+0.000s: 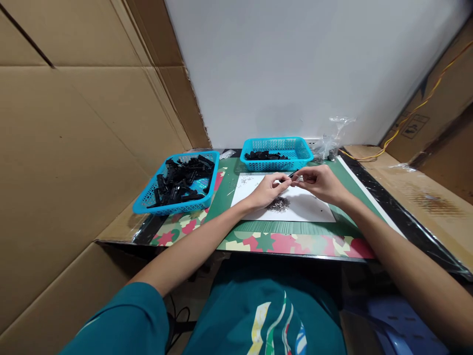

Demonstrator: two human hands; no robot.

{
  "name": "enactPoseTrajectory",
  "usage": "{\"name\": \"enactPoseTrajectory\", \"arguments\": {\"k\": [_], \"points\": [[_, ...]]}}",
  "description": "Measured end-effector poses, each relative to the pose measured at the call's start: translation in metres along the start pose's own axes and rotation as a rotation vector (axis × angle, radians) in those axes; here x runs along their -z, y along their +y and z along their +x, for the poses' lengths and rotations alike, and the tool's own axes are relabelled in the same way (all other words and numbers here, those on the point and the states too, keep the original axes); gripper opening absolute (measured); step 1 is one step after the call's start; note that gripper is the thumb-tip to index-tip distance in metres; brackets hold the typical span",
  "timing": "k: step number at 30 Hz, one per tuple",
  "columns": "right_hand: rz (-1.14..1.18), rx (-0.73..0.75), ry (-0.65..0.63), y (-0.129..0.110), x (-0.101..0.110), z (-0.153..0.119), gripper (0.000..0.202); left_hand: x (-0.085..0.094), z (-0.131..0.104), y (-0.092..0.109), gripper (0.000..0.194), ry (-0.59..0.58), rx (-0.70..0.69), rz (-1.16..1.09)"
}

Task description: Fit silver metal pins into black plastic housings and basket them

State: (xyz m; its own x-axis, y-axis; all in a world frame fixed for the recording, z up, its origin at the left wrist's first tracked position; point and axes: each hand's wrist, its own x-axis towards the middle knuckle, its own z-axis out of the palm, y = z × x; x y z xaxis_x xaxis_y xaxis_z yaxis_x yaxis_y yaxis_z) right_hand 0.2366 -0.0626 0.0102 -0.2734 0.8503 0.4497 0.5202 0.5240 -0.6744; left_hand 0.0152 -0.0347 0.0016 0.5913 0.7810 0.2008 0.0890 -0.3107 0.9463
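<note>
Above a white sheet [314,209], my two hands meet fingertip to fingertip. My left hand [266,190] is closed around a small black plastic part [294,173], mostly hidden by the fingers. My right hand [320,183] pinches at the right end of that part; whatever sits between its thumb and forefinger is too small to make out. Just below the left hand, a pile of tiny metal pins [279,204] lies on the sheet. A few more small metal pieces [246,180] are scattered at the sheet's back left corner.
To the left stands a blue basket [177,209] heaped with long black plastic parts. Behind the hands, another blue basket [306,153] holds smaller black pieces. Clear plastic bags [327,147] sit at the back right. A green mat [229,197] covers the table; cardboard [92,123] walls the left side.
</note>
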Motion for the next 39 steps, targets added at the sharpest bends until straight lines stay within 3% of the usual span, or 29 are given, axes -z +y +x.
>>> {"name": "enactPoseTrajectory", "arguments": {"k": [3,8,13,19,24,31,36,39], "points": [[0.016,-0.008,-0.002,0.001,0.000,0.000,0.054,-0.002,0.000,0.002,0.050,0.017,-0.051,0.027],[0.094,0.033,0.081,0.001,-0.007,-0.001,0.051,0.001,-0.001,-0.002,0.056,-0.012,0.035,-0.068],[0.139,0.046,0.065,0.001,-0.010,-0.003,0.050,0.006,-0.002,-0.008,0.061,-0.050,0.085,-0.116],[0.181,0.033,0.036,0.000,-0.010,-0.002,0.049,0.005,-0.001,-0.006,0.060,0.067,0.087,-0.181],[0.183,0.054,0.138,-0.005,-0.012,0.000,0.042,0.005,0.001,-0.002,0.053,0.128,0.008,-0.099],[0.203,0.046,0.095,-0.003,-0.015,0.001,0.038,0.008,0.004,-0.011,0.040,0.148,-0.149,0.126],[0.182,0.041,0.099,0.001,-0.016,0.003,0.029,0.010,0.003,-0.011,0.030,0.150,-0.179,0.256],[0.146,0.057,0.151,0.002,-0.015,0.004,0.022,0.011,0.003,-0.008,0.031,0.133,-0.167,0.224]]}}
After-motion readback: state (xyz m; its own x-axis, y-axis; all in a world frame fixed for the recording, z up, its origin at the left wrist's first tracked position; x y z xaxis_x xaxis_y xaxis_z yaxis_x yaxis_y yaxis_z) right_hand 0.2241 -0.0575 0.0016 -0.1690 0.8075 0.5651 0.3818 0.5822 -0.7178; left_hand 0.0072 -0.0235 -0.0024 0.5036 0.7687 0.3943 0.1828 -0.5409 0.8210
